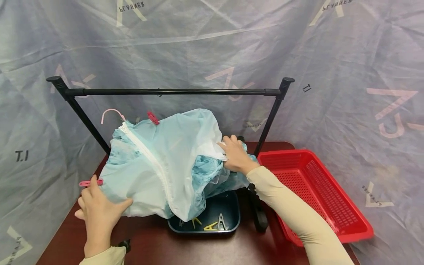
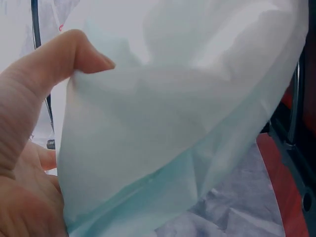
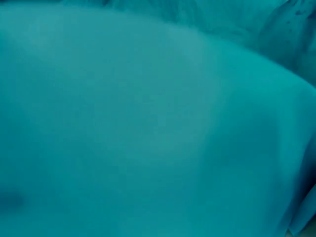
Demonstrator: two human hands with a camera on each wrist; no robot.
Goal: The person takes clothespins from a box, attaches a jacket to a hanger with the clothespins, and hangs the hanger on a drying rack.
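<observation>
A light-blue jacket (image 1: 149, 184) with a white zipper hangs tilted before me, a pink hanger (image 1: 113, 110) hook standing out at its neck. My left hand (image 1: 99, 208) holds its left edge; in the left wrist view the thumb (image 2: 91, 57) lies on the pale fabric, with fingers partly hidden behind it. A pink clothespin (image 1: 85, 183) sits at that edge beside the index finger, and a red-pink clothespin (image 1: 153, 118) is on the upper edge. My right hand (image 1: 236, 154) grips gathered white and blue fabric at the jacket's right side. Blurred fabric (image 3: 123, 123) fills the right wrist view.
A black rack (image 1: 172, 91) stands behind the jacket, its bar above the hook. Below is a dark tray (image 1: 232, 206) with several yellow and grey clothespins (image 1: 221, 221). To the right, a red basket (image 1: 356, 224) lies beside my right arm, near the rack's foot.
</observation>
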